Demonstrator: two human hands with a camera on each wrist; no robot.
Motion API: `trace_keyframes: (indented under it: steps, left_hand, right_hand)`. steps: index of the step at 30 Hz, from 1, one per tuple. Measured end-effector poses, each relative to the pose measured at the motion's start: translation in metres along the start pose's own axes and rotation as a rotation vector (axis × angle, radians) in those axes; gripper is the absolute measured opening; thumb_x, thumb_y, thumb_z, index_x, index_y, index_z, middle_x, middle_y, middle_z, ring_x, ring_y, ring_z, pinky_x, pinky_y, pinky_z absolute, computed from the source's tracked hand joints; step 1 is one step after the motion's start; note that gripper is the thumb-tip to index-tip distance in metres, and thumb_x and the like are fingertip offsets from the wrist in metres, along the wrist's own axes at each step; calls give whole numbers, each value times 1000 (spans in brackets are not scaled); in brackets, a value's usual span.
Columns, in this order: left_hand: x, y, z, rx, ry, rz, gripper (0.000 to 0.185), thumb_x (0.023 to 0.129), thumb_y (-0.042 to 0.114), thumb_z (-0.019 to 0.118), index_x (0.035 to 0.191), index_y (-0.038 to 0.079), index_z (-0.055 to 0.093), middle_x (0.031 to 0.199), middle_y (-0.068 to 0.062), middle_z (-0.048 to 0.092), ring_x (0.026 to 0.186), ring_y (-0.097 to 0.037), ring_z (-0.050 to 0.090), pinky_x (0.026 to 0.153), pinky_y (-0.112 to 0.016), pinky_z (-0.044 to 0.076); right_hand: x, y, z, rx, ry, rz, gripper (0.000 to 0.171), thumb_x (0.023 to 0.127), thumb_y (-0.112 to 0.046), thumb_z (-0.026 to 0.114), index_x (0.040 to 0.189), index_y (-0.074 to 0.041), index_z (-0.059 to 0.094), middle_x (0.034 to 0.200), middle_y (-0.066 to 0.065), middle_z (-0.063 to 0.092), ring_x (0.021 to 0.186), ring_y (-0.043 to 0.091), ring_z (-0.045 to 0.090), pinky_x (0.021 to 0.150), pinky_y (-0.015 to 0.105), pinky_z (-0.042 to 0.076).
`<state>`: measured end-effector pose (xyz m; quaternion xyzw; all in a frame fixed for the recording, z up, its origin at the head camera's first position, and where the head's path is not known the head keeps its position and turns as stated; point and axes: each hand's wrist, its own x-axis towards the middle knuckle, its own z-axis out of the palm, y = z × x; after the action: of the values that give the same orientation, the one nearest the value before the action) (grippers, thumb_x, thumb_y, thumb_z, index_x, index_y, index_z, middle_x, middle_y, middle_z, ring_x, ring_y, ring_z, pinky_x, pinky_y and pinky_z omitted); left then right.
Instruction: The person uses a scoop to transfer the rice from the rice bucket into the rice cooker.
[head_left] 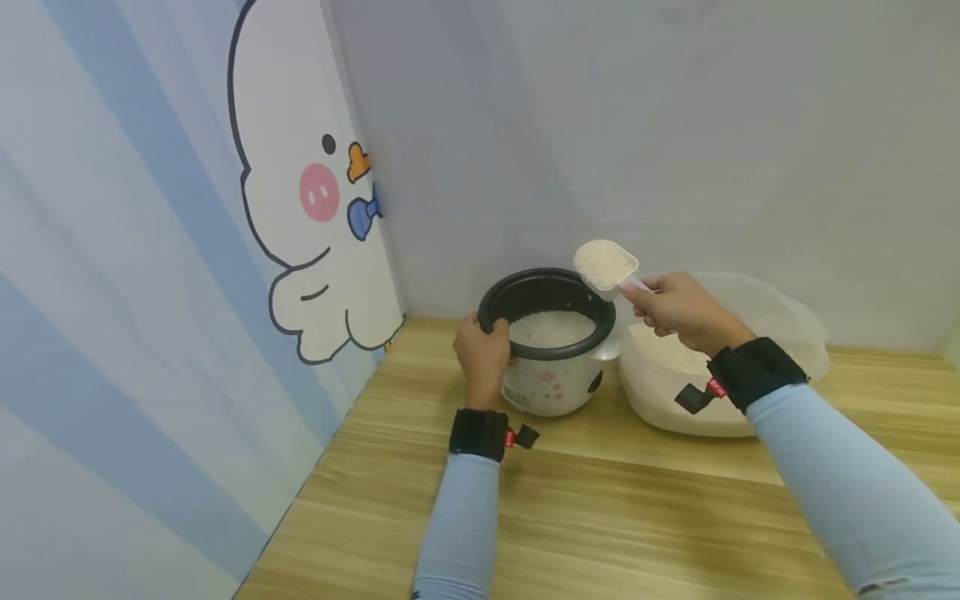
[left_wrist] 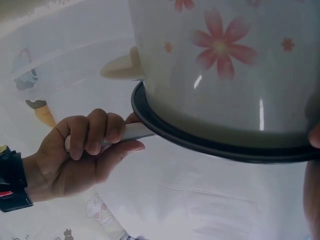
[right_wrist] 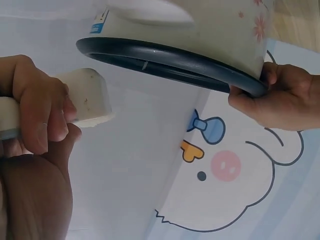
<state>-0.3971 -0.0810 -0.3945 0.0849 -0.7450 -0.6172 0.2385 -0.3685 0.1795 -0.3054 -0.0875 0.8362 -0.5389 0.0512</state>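
Our right hand (head_left: 678, 310) clamps one rice-filled scoop (head_left: 604, 264) above one cooker (head_left: 550, 340); left hand (head_left: 482, 354) clamps its rim.

A light wooden tabletop (head_left: 600, 508) with a striped grain fills a corner. The back wall (head_left: 637, 125) is plain pale grey-blue and evenly lit. The left wall (head_left: 112, 333) has blue and white stripes and a cartoon white duck (head_left: 307, 192) with a pink cheek and blue bow.
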Motion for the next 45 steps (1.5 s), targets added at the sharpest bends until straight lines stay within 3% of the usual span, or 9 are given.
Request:
trace_keyframes:
  steps: [6,22,29,32,40,45]
  left_hand:
    - [0,0,0,-2,-1,1,31,80,14,56,106,0,63,71,-8,66,35,-18,57,33,-31,49]
    - [-1,1,1,-17,-10,-1,33,80,13,55,109,-1,62,71,-9,65,34,-17,56,32,-31,48]
    - [-1,1,1,-6,-6,-15,33,80,15,56,108,0,62,74,-8,65,34,-17,56,32,-31,48]
    - [-1,1,0,-10,-3,-12,31,80,14,56,107,0,63,74,-9,66,34,-18,56,32,-31,49]
    - [0,1,0,-7,-2,-12,34,79,14,56,109,-1,62,76,-10,66,35,-18,56,33,-31,49]
    - [-1,2,0,-10,-1,-20,35,80,13,56,112,-1,62,79,-11,67,35,-17,56,34,-31,50]
  right_hand:
    - [7,2,11,-70,74,-52,43,97,-35,49,108,5,56,81,9,50,61,14,42,48,25,37]
    - [13,7,23,-268,179,-98,41,98,-33,46,110,4,58,87,13,55,54,14,36,44,26,34]
    - [15,7,25,-351,221,-138,48,99,-30,46,126,8,53,107,21,60,81,26,53,57,29,44]
    - [16,7,27,-411,245,-167,49,99,-30,46,130,8,50,112,23,61,85,28,55,61,32,45]
    - [16,7,29,-505,305,-220,43,98,-26,49,123,8,57,83,15,59,55,21,44,49,30,36]
    - [16,8,30,-574,333,-238,30,97,-25,51,104,2,63,71,10,54,52,21,44,45,30,35]
